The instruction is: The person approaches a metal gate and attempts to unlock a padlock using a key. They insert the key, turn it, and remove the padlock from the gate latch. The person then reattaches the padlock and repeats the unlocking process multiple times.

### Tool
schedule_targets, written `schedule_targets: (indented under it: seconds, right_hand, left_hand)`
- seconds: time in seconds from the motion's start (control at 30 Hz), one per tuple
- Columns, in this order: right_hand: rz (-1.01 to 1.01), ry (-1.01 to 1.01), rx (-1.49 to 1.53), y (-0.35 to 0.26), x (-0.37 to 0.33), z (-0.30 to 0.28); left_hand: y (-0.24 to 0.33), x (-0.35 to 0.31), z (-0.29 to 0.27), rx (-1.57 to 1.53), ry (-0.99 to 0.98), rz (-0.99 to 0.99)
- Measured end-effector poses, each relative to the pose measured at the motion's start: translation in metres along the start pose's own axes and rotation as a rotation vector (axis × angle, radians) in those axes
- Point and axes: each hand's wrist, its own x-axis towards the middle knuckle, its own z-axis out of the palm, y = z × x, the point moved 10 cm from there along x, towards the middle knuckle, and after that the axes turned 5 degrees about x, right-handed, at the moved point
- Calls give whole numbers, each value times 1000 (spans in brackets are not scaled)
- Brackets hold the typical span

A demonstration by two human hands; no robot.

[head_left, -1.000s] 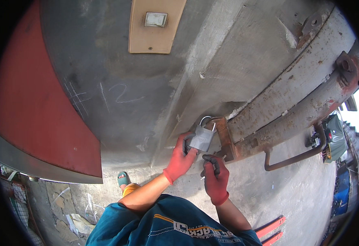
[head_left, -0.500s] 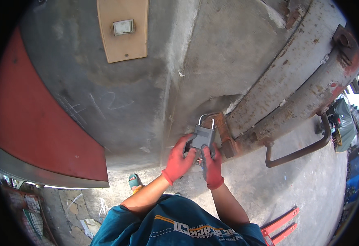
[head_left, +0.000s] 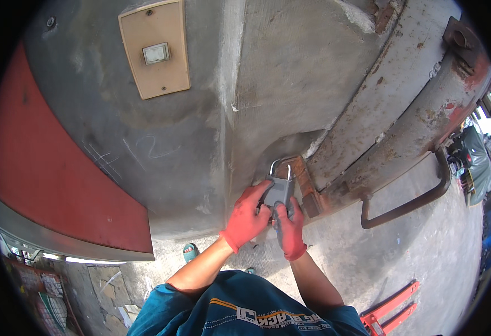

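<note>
A grey padlock [head_left: 277, 191] with a bright metal shackle is held upright between my two hands, in front of a rusty metal bracket [head_left: 306, 187]. My left hand [head_left: 246, 217], in a red glove with dark fingertips, grips the padlock's left side. My right hand [head_left: 291, 228], gloved the same way, pinches its lower right part with the thumb on its front. The shackle stands up beside the bracket; whether it passes through it, or is locked, I cannot tell. Something small under the padlock, between my hands, is mostly hidden.
A grey wall carries a beige switch plate [head_left: 157, 75]. A red panel [head_left: 66, 168] stands at the left. To the right runs a rusty gate pipe [head_left: 394, 151] with a bent handle [head_left: 405, 211]. Red forks [head_left: 394, 308] lie on the concrete floor [head_left: 424, 263] at lower right.
The view has shifted slightly, so the switch plate sits lower and further left. Both hands keep their hold on the padlock, with hardly any change in the fingers.
</note>
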Motion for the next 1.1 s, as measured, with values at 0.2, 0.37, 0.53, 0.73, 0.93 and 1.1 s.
schedule_targets:
  seconds: [0.2,0.37,0.53,0.73,0.93,1.1]
  right_hand:
    - [-83,-19,-114,-11,-6,12]
    - [-201,30,-96,-26,-10,18]
    - [-171,10,-97,-18,-9,15]
    - [-71,-94,-105,2,-1,-1]
    - [-132,-152,-109,1,1,-1]
    - [-116,-130,-133,-3,1,0]
  left_hand:
    - [5,-1,-6,53,-7,57]
    - [3,-2,-4,-49,-17,1]
    - [-7,-6,-1,-99,6,-50]
    - [-12,-5,5,-87,25,-17]
    - [-18,-7,8,-181,63,-46]
    - [-20,-10,9,-144,38,-36]
